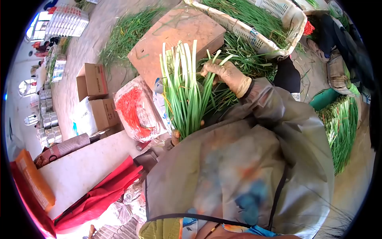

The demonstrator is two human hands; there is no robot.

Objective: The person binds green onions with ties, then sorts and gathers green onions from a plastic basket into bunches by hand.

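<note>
An upright bunch of garlic chives (186, 87), pale stem ends up and green leaves down, stands in front of my body. My left hand (175, 137) is closed around its lower, leafy part; the bunch hides most of that hand. My right hand (227, 76), in a dirty pale glove, is at the bunch's right side, its fingers closed on a few chive stalks whose pale ends stick out above. Behind the bunch lies a reddish-brown board (175, 36). Loose chives (248, 59) are heaped beyond my right hand.
A white plastic crate (238, 34) of chives stands at the back. Red ties (133, 111) lie on a block at left, near cardboard boxes (91, 81). More chives (133, 34) cover the floor. At right are bundled chives (340, 127) and another person's legs (338, 47).
</note>
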